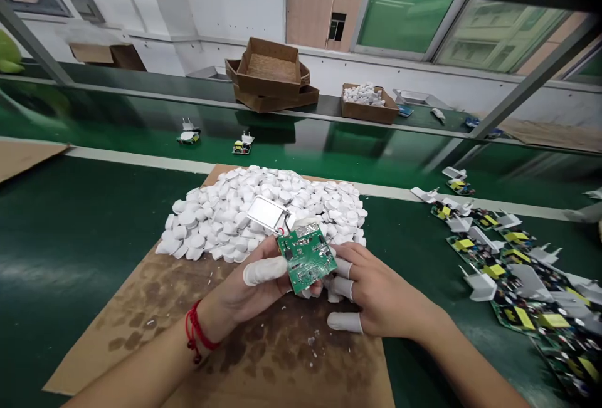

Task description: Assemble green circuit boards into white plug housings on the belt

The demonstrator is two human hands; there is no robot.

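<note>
My left hand grips a green circuit board, its thumb in a white finger cot laid along the board's left edge. Solder points and a silvery patch show on the board's upturned face. A white plug housing with a flat rectangular frame hangs off its far end, beside a short red wire. My right hand has curled fingers at the board's right edge, several in white cots; its thumb is hidden. Just beyond both hands lies a heap of small white plastic pieces on a stained cardboard sheet.
Several boards with white plug housings crowd the green bench at right. Two similar assemblies, a left one and a right one, stand on the green strip behind. Stacked cardboard trays and a box of white parts occupy the back ledge.
</note>
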